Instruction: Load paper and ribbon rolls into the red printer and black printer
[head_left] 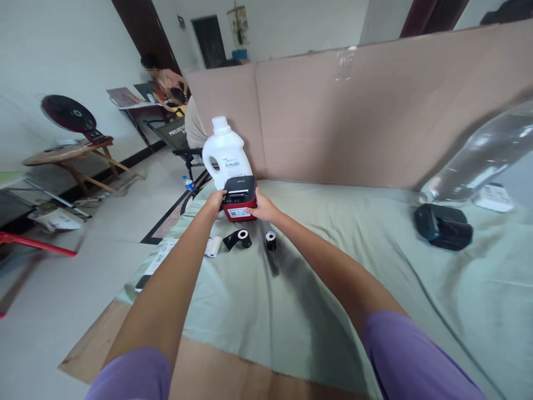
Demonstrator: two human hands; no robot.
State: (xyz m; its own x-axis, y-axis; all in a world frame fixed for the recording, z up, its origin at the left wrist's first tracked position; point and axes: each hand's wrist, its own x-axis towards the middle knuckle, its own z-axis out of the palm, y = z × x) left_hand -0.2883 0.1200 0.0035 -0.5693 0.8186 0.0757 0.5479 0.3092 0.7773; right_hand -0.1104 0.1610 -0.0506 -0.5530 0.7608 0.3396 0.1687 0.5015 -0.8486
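Red-black printer (240,199) between both grips (215,202) (265,207)

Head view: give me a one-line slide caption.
Left hand and right hand hold a red-and-black device before a white jug, two black rolls nearer on pale green cloth.

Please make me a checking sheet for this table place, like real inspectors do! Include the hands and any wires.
Surface: wrinkled green cloth; bare wood shows at the near edge.
Things in hand: red device with a black top; two black rolls lie nearer the person, one with a loose tail.
Clutter: white jug behind the device; at right, a clear bottle and dark case.
Hands: left hand and right hand hold the device's sides.
Cables: a dark line crosses the cloth; cable or crease, I can't tell.
Surroundings: cardboard behind; another person farther back.
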